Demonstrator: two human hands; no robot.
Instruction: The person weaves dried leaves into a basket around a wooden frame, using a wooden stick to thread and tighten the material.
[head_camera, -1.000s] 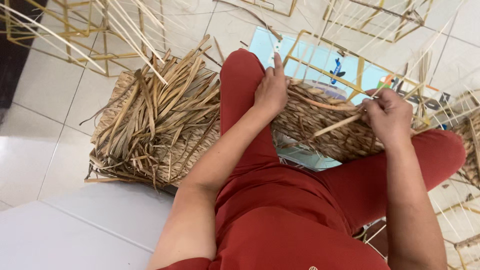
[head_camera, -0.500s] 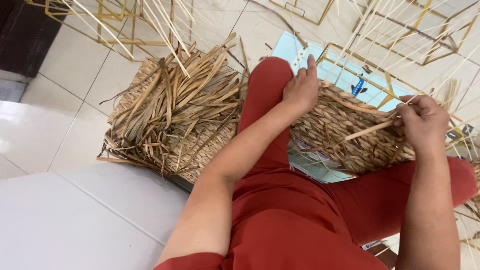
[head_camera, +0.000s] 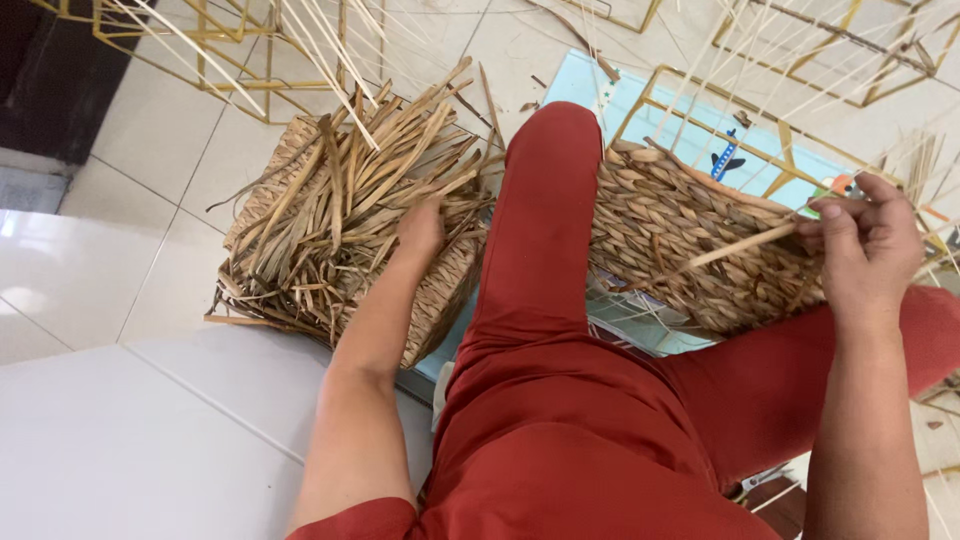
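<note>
I sit on a tiled floor in red trousers, one leg stretched forward. My left hand (head_camera: 420, 228) reaches into a pile of dried flat fibre strips (head_camera: 340, 200) lying on a woven basket (head_camera: 440, 300) to my left; its fingers are buried in the strips, so its grip is hidden. My right hand (head_camera: 865, 250) pinches a pale fibre strand (head_camera: 740, 245) that runs down into a partly woven basket on a gold wire frame (head_camera: 690, 240) between my legs.
Gold wire frames (head_camera: 230, 60) with pale upright sticks stand on the white tiles at the back. A light blue mat (head_camera: 650, 110) lies under the woven basket. A dark doorway edge (head_camera: 50, 90) is at the far left.
My left hand left the woven basket between my legs and moved left into the pile of dried strips. My right hand still holds the strand. The view shifted left.
</note>
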